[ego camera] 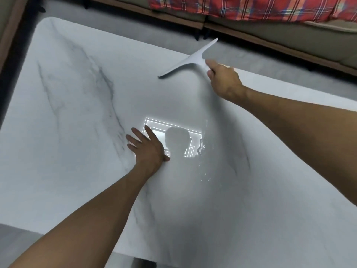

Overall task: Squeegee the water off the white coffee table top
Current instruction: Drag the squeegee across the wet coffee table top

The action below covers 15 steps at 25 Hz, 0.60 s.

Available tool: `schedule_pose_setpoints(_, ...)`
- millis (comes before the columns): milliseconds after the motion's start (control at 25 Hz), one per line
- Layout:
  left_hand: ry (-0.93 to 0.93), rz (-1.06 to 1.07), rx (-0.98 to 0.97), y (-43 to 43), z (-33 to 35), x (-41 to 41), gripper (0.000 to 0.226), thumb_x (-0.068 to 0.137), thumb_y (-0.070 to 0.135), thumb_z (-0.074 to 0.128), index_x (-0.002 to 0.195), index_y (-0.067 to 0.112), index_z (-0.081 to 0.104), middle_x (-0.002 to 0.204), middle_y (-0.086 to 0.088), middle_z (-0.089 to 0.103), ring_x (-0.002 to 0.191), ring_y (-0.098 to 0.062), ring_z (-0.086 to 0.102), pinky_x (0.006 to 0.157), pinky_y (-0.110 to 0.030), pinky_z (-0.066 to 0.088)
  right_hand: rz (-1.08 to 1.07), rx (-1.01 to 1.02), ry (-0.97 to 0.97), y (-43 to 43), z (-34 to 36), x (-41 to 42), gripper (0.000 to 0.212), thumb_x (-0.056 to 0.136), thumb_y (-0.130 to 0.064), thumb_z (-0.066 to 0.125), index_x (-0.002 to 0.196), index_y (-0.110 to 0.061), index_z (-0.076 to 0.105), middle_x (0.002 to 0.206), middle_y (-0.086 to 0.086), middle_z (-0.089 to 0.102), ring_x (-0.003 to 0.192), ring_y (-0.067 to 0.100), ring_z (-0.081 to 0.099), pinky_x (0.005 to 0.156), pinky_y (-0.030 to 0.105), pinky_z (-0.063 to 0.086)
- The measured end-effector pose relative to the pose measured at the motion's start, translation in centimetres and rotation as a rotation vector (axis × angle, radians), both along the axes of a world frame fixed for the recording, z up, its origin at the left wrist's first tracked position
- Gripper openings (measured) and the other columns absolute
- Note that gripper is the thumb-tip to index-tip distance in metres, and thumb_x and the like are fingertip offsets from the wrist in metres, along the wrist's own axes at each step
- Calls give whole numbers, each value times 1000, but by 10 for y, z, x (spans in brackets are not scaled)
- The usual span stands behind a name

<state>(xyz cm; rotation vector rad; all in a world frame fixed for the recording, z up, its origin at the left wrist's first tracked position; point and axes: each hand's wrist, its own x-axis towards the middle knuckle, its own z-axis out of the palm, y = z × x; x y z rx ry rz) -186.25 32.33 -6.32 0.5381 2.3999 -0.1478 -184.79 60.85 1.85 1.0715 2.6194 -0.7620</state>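
Right grip (222, 78) clenched on the squeegee (190, 59) handle; left grip (148, 146) released, flat on the table (67, 113).

Head view: at about one o'clock the white squeegee reaches the table's far edge, its blade running from ten toward two o'clock, blurred, so contact with the top cannot be told. At centre the left palm rests with fingers spread beside a bright light reflection (173, 140). Water streaks and drops (201, 149) glisten just right of that glare. A sofa (270, 31) with a red plaid blanket (241, 6) lies at twelve o'clock.

A home living room: sofa (270, 33), plaid blanket (241, 8), marble coffee table (67, 113).
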Motion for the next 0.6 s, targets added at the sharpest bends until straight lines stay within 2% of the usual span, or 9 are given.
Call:
schedule_pose_setpoints(120,-3,-19,-11,-1,1,-1,142,60,59,82,151,-3,-7,148,-48,-6,134,-70,2,111,-67,18,81,15,-51,-13,-6,19,47,101,-24,31,147,-26,30,132,14,57,114,44,50,92,44,41)
schedule_pose_setpoints(240,-12,-47,-23,2,5,-1,140,62,60,80,151,-4,-8,148,-48,-7,134,-69,1,112,-67,18,101,54,-110,-23,2,83,45,101,-27,32,146,-34,30,110,25,64,96,46,58,80,45,46)
schedule_pose_setpoints(320,-17,-40,-5,2,6,-2,140,62,58,81,151,-3,-9,148,-48,-7,134,-69,1,112,-68,16,108,37,-192,-32,16,135,46,101,-28,32,146,-36,28,100,21,67,85,42,61,72,41,47)
schedule_pose_setpoints(440,-14,-40,16,2,7,-2,139,63,57,81,151,-3,-9,148,-48,-7,134,-69,1,112,-68,17,123,23,-339,-43,43,190,47,101,-29,30,148,-37,27,88,12,68,70,33,55,63,35,44)
schedule_pose_setpoints(520,-24,-37,21,3,6,-2,139,64,56,81,151,-3,-10,148,-48,-9,134,-70,-1,112,-68,15,68,38,-258,-36,52,192,44,101,-34,32,145,-35,35,97,13,70,77,36,61,69,37,48)
schedule_pose_setpoints(600,-28,-14,35,3,4,-2,140,63,55,82,151,-2,-10,148,-47,-11,134,-69,-3,111,-69,14,-37,70,-101,-18,49,165,42,101,-32,35,143,-29,40,115,16,68,97,42,62,85,44,50)
